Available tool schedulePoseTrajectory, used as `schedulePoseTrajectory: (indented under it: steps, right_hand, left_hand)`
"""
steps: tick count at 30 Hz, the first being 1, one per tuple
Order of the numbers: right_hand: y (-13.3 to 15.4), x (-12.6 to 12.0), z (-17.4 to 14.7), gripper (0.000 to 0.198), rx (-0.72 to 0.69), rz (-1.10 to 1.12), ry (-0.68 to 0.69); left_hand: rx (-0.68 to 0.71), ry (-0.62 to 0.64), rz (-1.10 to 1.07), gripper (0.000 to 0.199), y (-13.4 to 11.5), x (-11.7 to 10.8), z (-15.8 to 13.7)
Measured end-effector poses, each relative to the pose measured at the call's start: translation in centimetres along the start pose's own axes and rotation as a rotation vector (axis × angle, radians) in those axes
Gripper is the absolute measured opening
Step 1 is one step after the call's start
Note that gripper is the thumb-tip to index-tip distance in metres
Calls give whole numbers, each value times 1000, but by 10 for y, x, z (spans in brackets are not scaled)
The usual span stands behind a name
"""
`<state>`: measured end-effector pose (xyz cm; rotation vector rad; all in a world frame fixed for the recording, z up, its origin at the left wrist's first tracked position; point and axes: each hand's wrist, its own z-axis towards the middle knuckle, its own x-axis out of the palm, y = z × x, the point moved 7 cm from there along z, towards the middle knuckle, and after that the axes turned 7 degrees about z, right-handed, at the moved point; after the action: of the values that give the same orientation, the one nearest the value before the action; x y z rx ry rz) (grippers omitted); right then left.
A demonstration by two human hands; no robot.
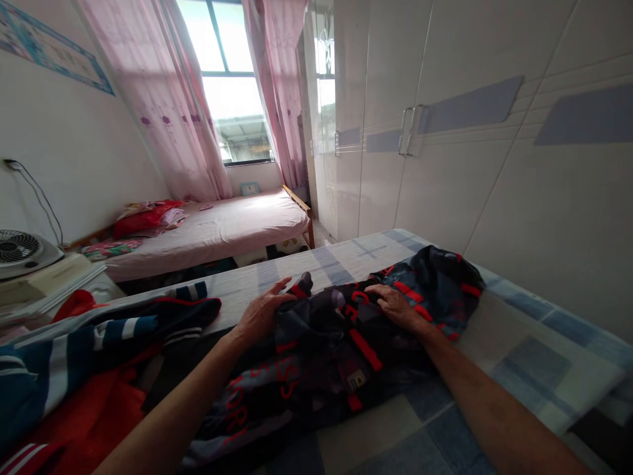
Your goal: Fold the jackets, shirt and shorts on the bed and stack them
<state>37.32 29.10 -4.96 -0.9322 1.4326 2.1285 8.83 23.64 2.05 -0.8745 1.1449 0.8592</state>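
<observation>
A dark patterned jacket [324,376] with red lettering and red stripes lies spread and rumpled across the bed in front of me. My left hand [263,309] rests on its left upper edge, fingers stretched out and apart, beside a small raised fold with a red band. Farther right, my right hand [395,307] lies on the cloth near the red letters, its fingers extended toward the left. Fabric hides the undersides of both hands. Beyond my right hand, the jacket's right end is bunched up.
More clothes lie at left: a blue-and-white striped garment [59,363] and a red garment [99,415]. The checked bedsheet [534,356] extends right toward a white wardrobe [455,178]. A second bed [237,221] stands under the window. A fan [24,249] is at far left.
</observation>
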Motion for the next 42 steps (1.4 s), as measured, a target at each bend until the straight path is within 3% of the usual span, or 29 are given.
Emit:
schedulePoseTrajectory:
  steps: [2,6,8,12,16,22,25,27,32,36,39,42]
  right_hand:
    - [1,-3,-2,42,-5,15,12]
    - [11,-8,-7,41,-30,59,31]
    - [16,-8,-9,43,-49,94,40]
    - [16,-5,-12,35,-88,162,44]
    - [13,-4,-7,22,-107,191,4]
    - [21,-10,6,30,1,170,7]
    - [25,-12,16,34,35,90,35]
    - [26,-14,24,38,51,46,33]
    - [26,-15,46,41,88,-104,-2]
    - [21,-1,52,34,105,-250,13]
    - [21,8,52,31,88,-338,10]
    - [25,9,54,33,60,-394,7]
  left_hand:
    - [32,-170,43,29,-9,-24,-4]
    - [157,-728,267,22,-25,-89,-56]
    - [206,-825,426,22,-25,-98,-89]
    - [235,-598,660,19,2,-63,-137]
    - [129,-422,656,24,40,-21,-162]
    - [-64,-280,549,48,63,-5,-141]
    - [-78,-176,541,41,63,-5,-126]
    - [-82,-195,541,36,60,-13,-125]
    - [-44,-490,664,38,44,-41,-159]
    - [56,-383,624,42,40,-17,-181]
    - [-26,-306,546,43,48,-6,-184]
    - [-76,-307,504,37,51,-15,-181]
